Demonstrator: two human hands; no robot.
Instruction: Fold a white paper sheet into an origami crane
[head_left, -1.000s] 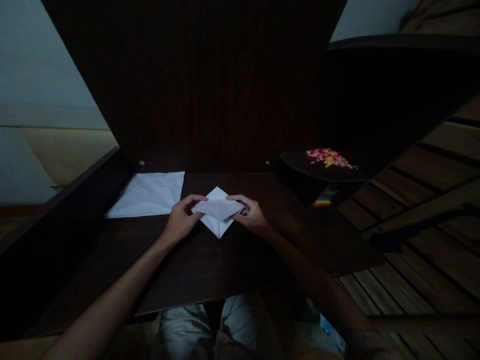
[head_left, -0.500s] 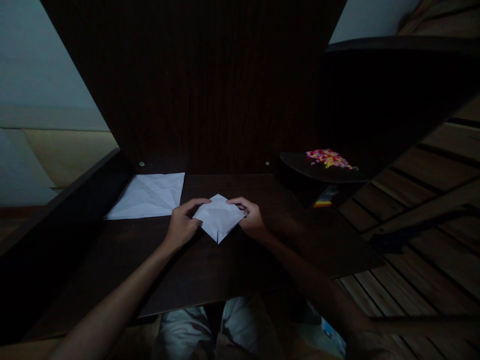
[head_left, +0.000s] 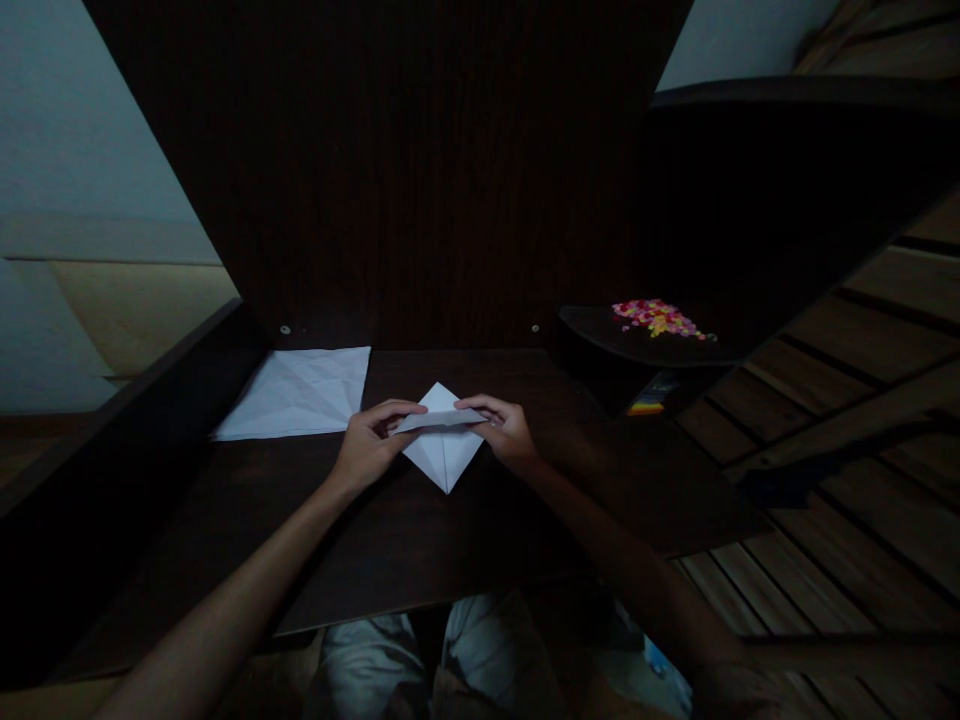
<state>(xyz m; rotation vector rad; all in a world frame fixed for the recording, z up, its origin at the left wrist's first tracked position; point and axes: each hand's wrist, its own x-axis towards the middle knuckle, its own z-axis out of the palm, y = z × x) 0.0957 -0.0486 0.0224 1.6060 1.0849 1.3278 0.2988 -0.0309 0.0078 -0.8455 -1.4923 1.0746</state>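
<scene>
A small white sheet of folded paper (head_left: 445, 462) lies diamond-wise on the dark desk, one corner pointing at me and one away. A flap across its middle stands partly raised, and a crease runs from under it down to the near corner. My left hand (head_left: 373, 437) pinches the flap's left end between thumb and fingers. At the right end my right hand (head_left: 507, 432) grips the same flap in a like pinch. Just beyond my left hand, a stack of white paper sheets (head_left: 300, 393) with faint creases rests on the desk.
The dark wooden desk (head_left: 360, 540) has a tall back panel (head_left: 450, 180) and a raised left side board (head_left: 142, 400). On a curved shelf (head_left: 592, 325) at right sits a heap of small pink, red and yellow pieces (head_left: 660, 317). Slatted wood (head_left: 847, 400) spans the far right.
The paper's flap has been lifted off the lower half and now stands up, baring the creased near corner. Both hands keep hold and have barely shifted.
</scene>
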